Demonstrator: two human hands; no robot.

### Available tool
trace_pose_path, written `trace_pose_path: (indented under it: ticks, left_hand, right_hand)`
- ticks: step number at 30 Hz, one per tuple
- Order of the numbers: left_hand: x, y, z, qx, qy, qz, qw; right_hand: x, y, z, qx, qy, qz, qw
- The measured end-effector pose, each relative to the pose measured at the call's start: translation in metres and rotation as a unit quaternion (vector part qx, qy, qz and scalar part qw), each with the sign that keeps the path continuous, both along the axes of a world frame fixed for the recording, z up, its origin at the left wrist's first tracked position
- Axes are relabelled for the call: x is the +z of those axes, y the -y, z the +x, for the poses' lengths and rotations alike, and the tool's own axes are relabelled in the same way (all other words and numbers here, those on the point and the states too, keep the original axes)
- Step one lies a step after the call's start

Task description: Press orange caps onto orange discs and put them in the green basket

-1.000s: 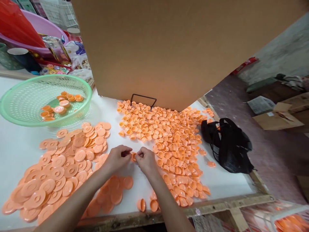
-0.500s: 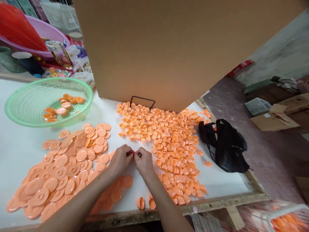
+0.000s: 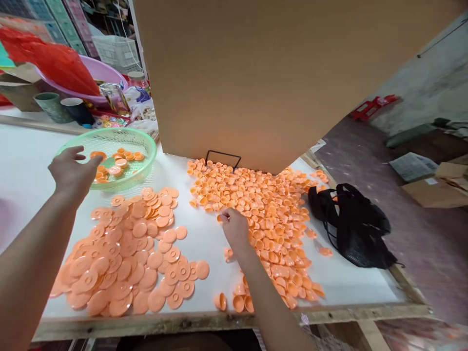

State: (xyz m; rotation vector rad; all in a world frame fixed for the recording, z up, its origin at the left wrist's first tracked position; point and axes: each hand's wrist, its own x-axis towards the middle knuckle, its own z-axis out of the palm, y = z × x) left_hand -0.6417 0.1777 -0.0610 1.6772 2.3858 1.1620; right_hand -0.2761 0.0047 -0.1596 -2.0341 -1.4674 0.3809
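Observation:
My left hand [image 3: 73,170] is over the near left rim of the green plastic basket [image 3: 149,163], thumb and fingers apart. An orange piece [image 3: 98,155] shows just beyond its fingertips, at or above the basket. Several orange cup-and-disc pieces [image 3: 116,170] lie inside. With thumb and finger pinched, my right hand [image 3: 236,231] grips a small orange toy cup [image 3: 220,218] at the left edge of a wide heap of such cups [image 3: 270,209]. Flat round orange discs, like toy saucers [image 3: 124,258], form a pile on the left of the white tabletop.
A big cardboard box [image 3: 241,83] rises behind the cups, with a black wire frame [image 3: 224,153] at its foot. On the right edge lies a black bag [image 3: 353,226]. Dark and green mugs [image 3: 53,108] and a purple basin [image 3: 109,73] stand at back left.
My hands, together over the middle before, are now apart. The left has gone up and left to the basket and opened; the right has moved to the cup heap and pinched a cup.

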Motion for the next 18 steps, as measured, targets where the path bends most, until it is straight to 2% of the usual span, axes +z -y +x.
trace_pose_path:
  ticks: [2,3,4,7,9,11,14,18]
  left_hand:
    - [-0.017,0.032,0.014,-0.111,-0.016,-0.038,0.993]
    - [-0.03,0.055,0.028,-0.22,-0.005,-0.086,0.972]
    - [-0.044,0.081,0.045,-0.32,0.003,-0.145,0.936]
    - [-0.087,0.15,0.1,-0.471,0.014,-0.245,0.848]
    - [-0.107,0.174,0.133,-0.501,0.028,-0.252,0.827]
    - [-0.116,0.179,0.156,-0.519,0.047,-0.235,0.821]
    - [-0.113,0.168,0.17,-0.529,0.032,-0.216,0.82]
    - [-0.103,0.162,0.165,-0.492,-0.059,-0.201,0.845]
  right_hand:
    - [-0.003,0.016,-0.003,-0.008,-0.075,-0.004,0.997]
    - [-0.004,0.025,-0.004,-0.01,-0.115,-0.01,0.993]
    - [-0.004,0.034,-0.006,-0.011,-0.152,-0.017,0.988]
    - [-0.006,0.06,-0.008,-0.016,-0.24,-0.057,0.969]
    - [-0.006,0.073,-0.009,-0.027,-0.276,-0.099,0.956]
    - [-0.005,0.08,-0.009,-0.037,-0.292,-0.134,0.946]
    - [-0.003,0.078,-0.008,-0.056,-0.297,-0.137,0.943]
    - [0.002,0.068,-0.004,-0.079,-0.285,-0.112,0.949]
